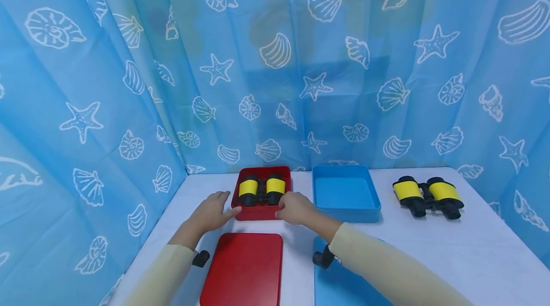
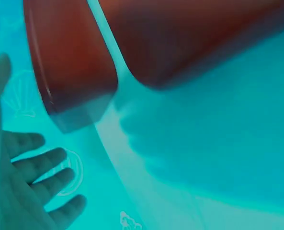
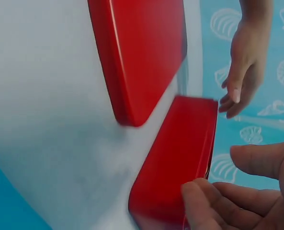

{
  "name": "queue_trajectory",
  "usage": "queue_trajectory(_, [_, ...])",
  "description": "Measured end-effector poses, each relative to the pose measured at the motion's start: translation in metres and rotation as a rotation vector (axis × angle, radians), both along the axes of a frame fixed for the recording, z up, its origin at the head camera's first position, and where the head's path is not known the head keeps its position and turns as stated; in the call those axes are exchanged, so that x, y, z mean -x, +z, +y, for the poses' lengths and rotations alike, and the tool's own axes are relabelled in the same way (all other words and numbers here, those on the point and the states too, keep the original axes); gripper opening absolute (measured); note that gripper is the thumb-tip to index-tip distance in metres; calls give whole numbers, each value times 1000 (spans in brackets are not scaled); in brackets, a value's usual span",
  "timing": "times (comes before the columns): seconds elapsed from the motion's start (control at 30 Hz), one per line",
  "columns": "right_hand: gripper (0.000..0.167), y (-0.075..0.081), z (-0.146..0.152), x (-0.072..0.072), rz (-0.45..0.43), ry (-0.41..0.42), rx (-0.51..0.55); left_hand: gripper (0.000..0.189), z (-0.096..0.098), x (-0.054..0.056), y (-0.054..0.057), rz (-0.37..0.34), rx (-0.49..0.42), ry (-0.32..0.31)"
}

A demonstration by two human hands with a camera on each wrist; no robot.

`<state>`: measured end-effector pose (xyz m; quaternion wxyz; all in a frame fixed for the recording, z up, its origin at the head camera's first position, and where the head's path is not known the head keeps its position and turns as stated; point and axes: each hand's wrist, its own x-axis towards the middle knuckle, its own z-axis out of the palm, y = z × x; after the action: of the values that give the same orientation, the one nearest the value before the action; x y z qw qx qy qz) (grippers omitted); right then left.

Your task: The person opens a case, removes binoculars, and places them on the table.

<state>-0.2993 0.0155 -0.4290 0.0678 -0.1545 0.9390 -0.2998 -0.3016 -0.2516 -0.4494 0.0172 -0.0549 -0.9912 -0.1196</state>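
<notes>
A red box [image 1: 258,214] stands near the back of the table, with yellow-and-black binoculars [image 1: 275,185] lying inside it. My left hand [image 1: 210,213] is at the box's left side, its fingers spread and holding nothing. In the left wrist view, the fingers of that hand [image 2: 41,182] are apart from the box's wall. At the box's right front corner is my right hand [image 1: 296,207]. The right wrist view shows its fingertips [image 3: 192,191] touching the box's outer wall, while the thumb [image 3: 252,158] stands away from it.
A red lid [image 1: 245,268] lies in front of the red box. To the right stands a blue box [image 1: 349,215], with a blue lid [image 1: 343,284] partly under my right forearm. Another pair of binoculars [image 1: 443,192] lies at far right. A shell-printed curtain [image 1: 240,81] hangs behind the table.
</notes>
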Motion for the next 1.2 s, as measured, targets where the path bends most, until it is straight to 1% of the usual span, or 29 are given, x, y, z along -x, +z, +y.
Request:
queue_trajectory(0.13, [39, -1, -3, 15, 57, -53, 18, 88, 0, 17, -2, -28, 15, -4])
queue_trajectory(0.27, [52, -6, -13, 33, 142, -104, 22, 91, -1, 31, -5, -14, 17, -7])
queue_trajectory(0.33, [55, -9, -20, 41, 187, -108, 13, 93, -1, 37, -6, 2, 13, -26])
queue_trajectory(0.4, [57, -12, -26, 48, 220, -98, -16, 93, 0, 42, -9, 10, 0, -62])
queue_trajectory(0.5, [57, -17, -31, 56, 262, -43, -61, 94, 5, 44, -14, 4, 7, -96])
queue_trajectory(0.63, [64, -23, -35, 62, 271, 11, -128, 99, 9, 43, -19, -13, 53, -93])
queue_trajectory(0.8, [74, -30, -38, 68, 216, 2, -168, 104, 8, 46, -26, -14, 64, -83])
queue_trajectory(0.97, [82, -32, -43, 74, 191, 0, -192, 106, 6, 47, -29, 6, 58, -83])
queue_trajectory(1.07, [86, -32, -47, 76, 187, 1, -210, 107, 4, 49, -29, 20, 70, -99])
queue_trajectory(1.2, [90, -34, -54, 82, 186, 0, -268, 107, 2, 52, -28, 33, 124, -125])
